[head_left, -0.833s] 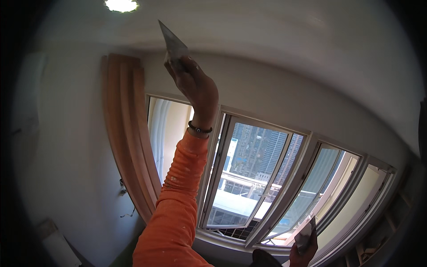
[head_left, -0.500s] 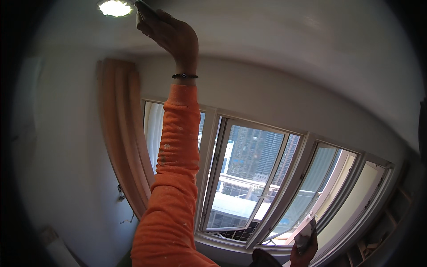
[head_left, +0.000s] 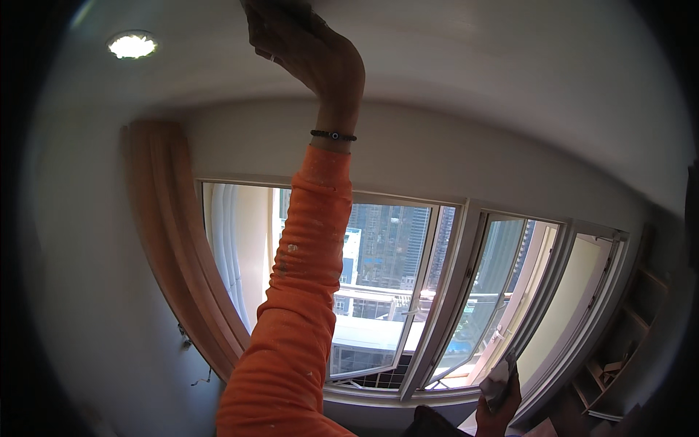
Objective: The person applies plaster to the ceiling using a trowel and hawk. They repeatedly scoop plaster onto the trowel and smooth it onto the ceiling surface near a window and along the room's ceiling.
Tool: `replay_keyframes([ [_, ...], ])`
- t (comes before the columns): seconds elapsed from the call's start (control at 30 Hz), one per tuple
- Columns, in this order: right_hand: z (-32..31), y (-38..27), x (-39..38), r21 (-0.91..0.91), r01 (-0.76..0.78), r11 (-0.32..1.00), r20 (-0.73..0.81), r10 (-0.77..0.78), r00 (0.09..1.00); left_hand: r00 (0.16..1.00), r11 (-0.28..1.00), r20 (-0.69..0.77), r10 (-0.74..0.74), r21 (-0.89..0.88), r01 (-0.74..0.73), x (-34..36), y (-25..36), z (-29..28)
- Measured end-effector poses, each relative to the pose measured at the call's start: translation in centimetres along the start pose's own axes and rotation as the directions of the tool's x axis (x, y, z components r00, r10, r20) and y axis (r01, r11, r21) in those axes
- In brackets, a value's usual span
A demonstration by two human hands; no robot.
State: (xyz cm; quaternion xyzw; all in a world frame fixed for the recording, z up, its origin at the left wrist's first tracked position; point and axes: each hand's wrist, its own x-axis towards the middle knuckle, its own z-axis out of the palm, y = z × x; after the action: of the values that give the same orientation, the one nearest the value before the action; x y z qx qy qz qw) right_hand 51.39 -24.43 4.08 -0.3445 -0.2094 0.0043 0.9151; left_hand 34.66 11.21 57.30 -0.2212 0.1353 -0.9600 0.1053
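My left arm, in an orange sleeve with pale specks, reaches straight up. At the ceiling [head_left: 451,51] my left hand [head_left: 309,54] is bent back at the wrist, closed around a dark flat tool [head_left: 295,7]. The top of the picture cuts off part of that tool, so its kind is unclear. A dark bead bracelet [head_left: 333,136] circles the wrist. Low on the right, in front of the window, my right hand [head_left: 499,409] grips a flat dark-edged piece with a whitish patch [head_left: 496,380]; its exact kind is hard to make out.
A round ceiling lamp [head_left: 132,46] glows at the upper left. An orange-brown curtain [head_left: 171,218] hangs beside the window frame [head_left: 437,313], whose panes stand ajar. Shelves [head_left: 632,320] line the far right. A dark rounded shape [head_left: 435,424] shows at the lower edge.
My left hand with its tool has moved rightward, farther from the lamp. The view has shifted, so lamp and curtain appear farther left and lower. My right hand keeps its hold.
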Motion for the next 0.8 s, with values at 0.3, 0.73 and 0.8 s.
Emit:
replay_keyframes([
  [0.3, -1.2, -4.9, -3.9, -0.860, 0.423, 0.287, 0.208, -0.559, 0.803, 0.970, 0.971, 0.083, -0.229, -0.046, 0.233, -9.8, 18.8, 10.2],
  [0.73, -3.6, -4.4, -2.5, -0.861, 0.423, 0.283, 0.210, -0.560, 0.801, 0.587, 0.123, 0.772, 0.245, -0.625, 0.771, -19.8, 32.6, -6.8],
  [0.8, -1.8, -4.0, -1.9, -0.815, 0.481, 0.322, 0.286, -0.498, 0.819, 0.445, -0.239, 0.723, 0.529, -0.376, 0.895, -20.0, 33.1, -15.4],
])
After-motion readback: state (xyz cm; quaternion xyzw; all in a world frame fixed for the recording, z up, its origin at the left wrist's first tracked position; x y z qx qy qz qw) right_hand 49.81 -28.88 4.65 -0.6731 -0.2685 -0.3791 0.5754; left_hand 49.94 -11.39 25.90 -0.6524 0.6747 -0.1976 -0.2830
